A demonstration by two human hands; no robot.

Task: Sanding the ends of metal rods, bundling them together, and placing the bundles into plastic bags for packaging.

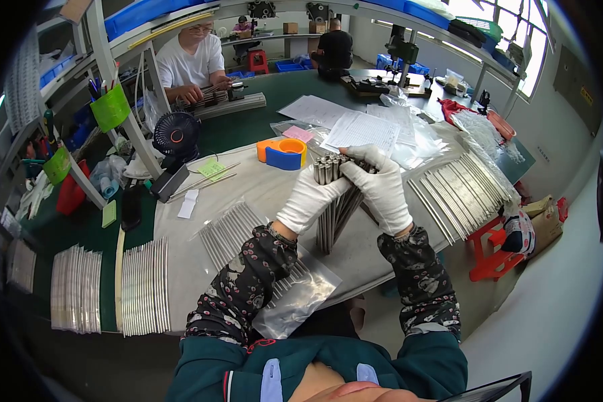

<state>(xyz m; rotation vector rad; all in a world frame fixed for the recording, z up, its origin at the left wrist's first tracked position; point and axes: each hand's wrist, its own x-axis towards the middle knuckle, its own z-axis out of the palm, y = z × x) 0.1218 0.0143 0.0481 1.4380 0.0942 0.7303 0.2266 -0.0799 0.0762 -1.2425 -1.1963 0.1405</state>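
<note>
A thick bundle of metal rods (pixel 340 218) stands tilted over the cloth-covered bench, gripped near its top by both hands. My left hand (pixel 313 199), in a white glove, wraps the bundle from the left. My right hand (pixel 380 185), gloved the same way, closes round it from the right, and its fingers lie across some of the rod ends. The rods' upper ends show between the two gloves. Just left of the bundle, a row of rods in a clear plastic bag (pixel 233 234) lies on the cloth, partly hidden by my left forearm.
Rows of rods lie at the right (pixel 459 194) and at the left (pixel 145 288). An orange and blue tape dispenser (pixel 283 153), paper sheets (pixel 362 132) and a small black fan (pixel 177 136) stand or lie beyond. Across the bench a person in white (pixel 194 63) handles rods.
</note>
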